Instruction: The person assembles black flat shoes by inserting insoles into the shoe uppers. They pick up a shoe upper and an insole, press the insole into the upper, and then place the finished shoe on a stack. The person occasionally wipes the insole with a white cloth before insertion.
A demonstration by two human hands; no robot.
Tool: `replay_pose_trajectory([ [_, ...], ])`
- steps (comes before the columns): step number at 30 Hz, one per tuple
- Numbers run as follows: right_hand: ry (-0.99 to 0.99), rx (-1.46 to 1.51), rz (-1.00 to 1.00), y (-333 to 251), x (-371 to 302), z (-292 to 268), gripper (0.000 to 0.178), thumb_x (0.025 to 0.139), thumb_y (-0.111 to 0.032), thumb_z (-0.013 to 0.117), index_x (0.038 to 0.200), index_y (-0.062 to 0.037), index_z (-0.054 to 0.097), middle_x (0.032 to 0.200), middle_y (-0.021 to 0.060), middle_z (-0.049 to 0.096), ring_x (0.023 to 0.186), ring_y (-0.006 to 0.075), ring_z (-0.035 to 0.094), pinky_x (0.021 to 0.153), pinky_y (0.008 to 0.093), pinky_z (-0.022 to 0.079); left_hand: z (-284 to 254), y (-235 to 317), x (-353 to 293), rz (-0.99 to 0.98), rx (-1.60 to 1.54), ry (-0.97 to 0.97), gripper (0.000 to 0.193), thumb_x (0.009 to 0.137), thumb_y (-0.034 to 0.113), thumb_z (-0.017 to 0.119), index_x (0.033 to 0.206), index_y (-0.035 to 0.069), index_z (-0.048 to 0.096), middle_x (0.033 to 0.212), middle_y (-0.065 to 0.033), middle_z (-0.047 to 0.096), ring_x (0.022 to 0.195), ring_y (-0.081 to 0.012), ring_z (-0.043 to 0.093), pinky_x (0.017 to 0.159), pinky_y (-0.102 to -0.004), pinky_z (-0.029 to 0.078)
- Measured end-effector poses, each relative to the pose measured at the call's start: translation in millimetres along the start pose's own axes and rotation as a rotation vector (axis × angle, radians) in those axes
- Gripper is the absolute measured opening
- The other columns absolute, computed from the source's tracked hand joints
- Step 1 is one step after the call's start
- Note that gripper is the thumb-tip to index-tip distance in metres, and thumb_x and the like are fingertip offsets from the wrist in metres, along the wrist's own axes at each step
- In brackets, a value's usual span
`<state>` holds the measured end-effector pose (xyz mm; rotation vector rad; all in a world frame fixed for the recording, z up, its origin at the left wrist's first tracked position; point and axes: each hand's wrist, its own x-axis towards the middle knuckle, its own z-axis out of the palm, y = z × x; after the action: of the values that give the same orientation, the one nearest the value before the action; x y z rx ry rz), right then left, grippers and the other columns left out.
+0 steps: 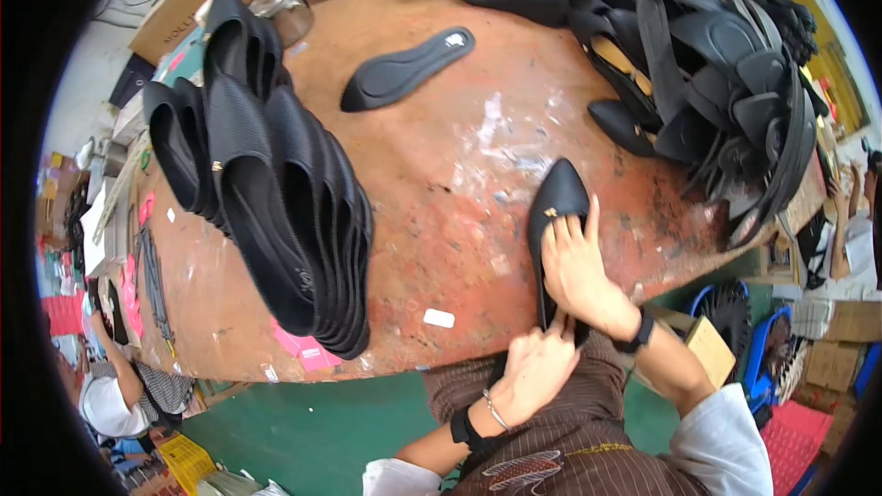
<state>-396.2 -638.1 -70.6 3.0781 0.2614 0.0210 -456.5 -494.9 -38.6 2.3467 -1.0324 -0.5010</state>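
A black pointed flat shoe (559, 189) with a small gold ornament lies near the table's front edge, toe pointing away from me. My right hand (577, 271) reaches into its opening, fingers stretched forward and pressing down inside; the outermost finger sticks out along the shoe's right side. Their tips are partly hidden by the upper. My left hand (536, 367) is closed around the heel end, which its fingers mostly cover. Farther off, a loose black insole (404, 72) lies flat on the tabletop. A small white piece (439, 318) rests left of the shoe.
Nested rows of black shoes (289, 193) stand on the left of the worn reddish table (423, 193). At the far right, black shoes and insoles (726, 83) are heaped. A pink card (308, 349) lies by the front edge. Another person (115, 395) is at the left rim.
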Motion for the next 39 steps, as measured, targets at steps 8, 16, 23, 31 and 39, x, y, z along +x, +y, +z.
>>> replay_pose_trajectory([
  [8, -0.299, 0.038, 0.034, 25, 29, 4, 0.022, 0.083, -0.009, 0.049, 0.081, 0.0025, 0.068, 0.079, 0.017, 0.068, 0.073, 0.0273, 0.068, 0.119, 0.0616, 0.01, 3, 0, -1, -0.003, 0.031, 0.061, 0.044, 0.086, 0.028, 0.068, 0.119, -0.001, 0.064, 0.137, -0.0209, 0.056, 0.07, -0.0275, 0.07, 0.063, -0.0355, 0.058],
  [16, 0.085, 1.16, -0.055, 55, 10, -141, 0.023, 0.091, -0.002, 0.056, 0.106, -0.0021, 0.073, 0.114, 0.0164, 0.071, 0.121, 0.0299, 0.062, 0.118, 0.0575, 0.02, -112, -21, -66, 0.16, -0.044, 0.451, 0.012, 0.077, 0.018, 0.069, 0.087, 0.014, 0.063, 0.093, 0.0035, 0.059, 0.074, -0.0165, 0.061, 0.065, -0.0292, 0.052],
  [23, 0.438, 1.339, 0.131, 37, 34, -152, 0.02, 0.091, 0.007, 0.052, 0.095, 0.0047, 0.071, 0.099, 0.0137, 0.073, 0.095, 0.0204, 0.068, 0.088, 0.0305, 0.051, -212, -78, -89, -0.193, 0.434, 0.917, 0.016, 0.067, 0.02, 0.077, 0.08, 0.012, 0.072, 0.074, -0.002, 0.057, 0.064, -0.0266, 0.053, 0.056, -0.0378, 0.042],
  [31, 0.158, 0.983, -0.206, 7, 172, -190, 0.022, 0.083, 0.006, 0.056, 0.096, 0.0023, 0.073, 0.097, 0.0178, 0.073, 0.09, 0.0227, 0.071, 0.08, 0.032, 0.053, -158, -101, -100, -0.504, 0.209, 1.021, 0.028, 0.069, 0.025, 0.085, 0.084, 0.009, 0.069, 0.102, -0.0092, 0.064, 0.104, -0.0322, 0.056, 0.089, -0.041, 0.044],
  [39, 0.447, 0.378, -0.459, -48, 453, -216, 0.039, 0.089, -0.02, 0.064, 0.124, -0.0053, 0.06, 0.119, 0.0211, 0.059, 0.109, 0.0399, 0.059, 0.091, 0.0474, 0.048, -108, -135, -59, -0.337, -0.05, 1.412, 0.075, 0.064, 0.018, 0.093, 0.123, -0.001, 0.05, 0.141, -0.0326, 0.042, 0.124, -0.0507, 0.049, 0.104, -0.0531, 0.042],
])
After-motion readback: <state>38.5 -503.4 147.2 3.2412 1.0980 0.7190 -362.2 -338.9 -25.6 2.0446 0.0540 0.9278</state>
